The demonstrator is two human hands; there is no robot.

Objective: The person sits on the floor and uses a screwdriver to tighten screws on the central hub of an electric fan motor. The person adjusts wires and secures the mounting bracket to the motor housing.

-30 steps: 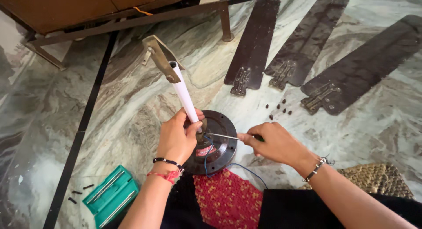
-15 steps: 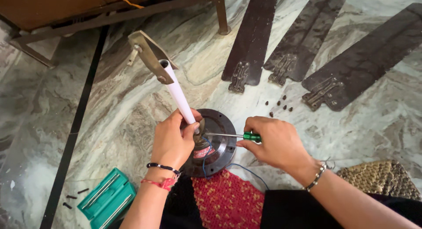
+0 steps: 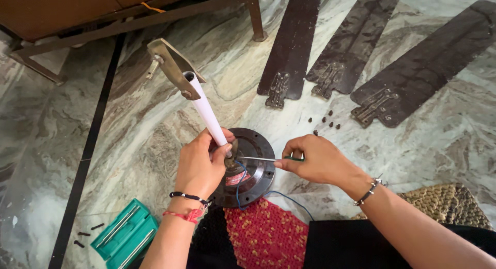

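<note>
Gripping the white rod [image 3: 206, 111] at its base, left hand [image 3: 199, 165] steadies the dark fan motor [image 3: 253, 168] at frame centre on the marble floor [image 3: 129, 129]. Right hand [image 3: 315, 158] is closed on a green-handled screwdriver [image 3: 268, 159], tip at the hub. Three blades [image 3: 336, 47] lie upper right.

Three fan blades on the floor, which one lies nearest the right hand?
The middle blade: its bracket end lies closest to the right hand; the others sit farther out.

3 fan blades [image 3: 330, 47] lie behind the motor [image 3: 253, 168], screws [image 3: 325, 122] between, toolbox [image 3: 124, 234] at its left.
</note>
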